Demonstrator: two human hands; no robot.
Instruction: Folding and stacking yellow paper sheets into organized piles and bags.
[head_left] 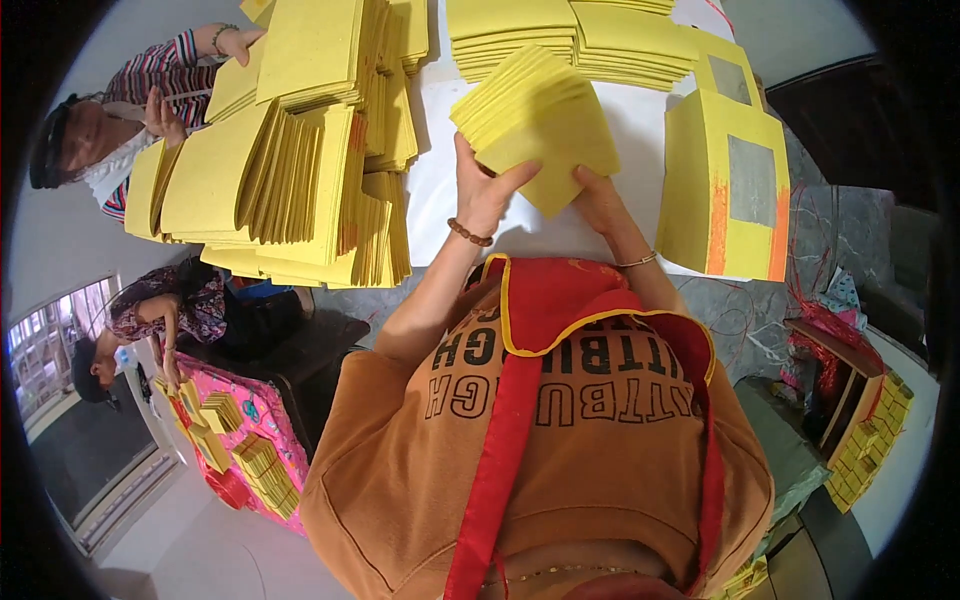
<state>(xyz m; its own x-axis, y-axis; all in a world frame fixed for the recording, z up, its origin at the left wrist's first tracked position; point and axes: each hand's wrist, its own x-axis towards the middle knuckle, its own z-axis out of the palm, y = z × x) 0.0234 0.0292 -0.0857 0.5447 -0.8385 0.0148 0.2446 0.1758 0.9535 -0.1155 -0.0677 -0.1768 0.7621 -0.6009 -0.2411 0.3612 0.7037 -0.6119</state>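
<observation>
A fanned stack of yellow paper sheets (550,130) is held up over the white tabletop (432,215). My left hand (487,188) grips its near left edge, the thumb lying on top of the sheets. On the near right edge my right hand (603,198) is closed, with its thumb on the top sheet and its other fingers mostly hidden beneath. The sheets spread in steps toward the far left, while the near corner points at me. Past the held stack lie layered rows of yellow paper (515,35) along the far side of the table.
High piles of folded yellow paper (300,180) fill the table's left. A yellow stack with a grey rectangle and orange edges (690,190) stands at the right. One person (165,85) touches the left piles; another (165,315) works at a pink-covered table (245,395). Red strings (820,320) lie at right.
</observation>
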